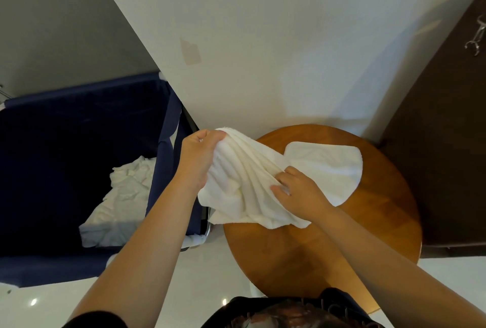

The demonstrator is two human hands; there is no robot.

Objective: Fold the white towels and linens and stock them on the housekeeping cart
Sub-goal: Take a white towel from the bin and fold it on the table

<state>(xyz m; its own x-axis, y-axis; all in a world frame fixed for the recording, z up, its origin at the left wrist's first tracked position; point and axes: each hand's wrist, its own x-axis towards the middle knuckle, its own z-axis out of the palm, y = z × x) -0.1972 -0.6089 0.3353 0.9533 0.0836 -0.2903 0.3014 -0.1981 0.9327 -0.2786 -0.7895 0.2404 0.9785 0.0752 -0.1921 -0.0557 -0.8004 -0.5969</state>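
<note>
Two bare forearms reach out above a dark patterned garment at the bottom edge of the head view, both hands working one white towel over a round wooden table. The left hand, raised at the table's left rim, has its fingers curled tight around the towel's bunched upper edge, so the cloth falls from it in long pleats. The right hand, lower and to the right, grips the gathered folds near the middle, fingers bent into the fabric. The towel's loose lower end rests on the tabletop and hangs slightly past its left edge. Just beyond the right hand, a folded towel lies flat on the table, and the held towel overlaps its left side. To the left of the table stands a navy fabric bin on a metal frame, with crumpled white linens heaped in its bottom near the right wall. Behind table and bin rises a white wall. A dark wooden cabinet stands at the right, metal fittings near its top corner.
</note>
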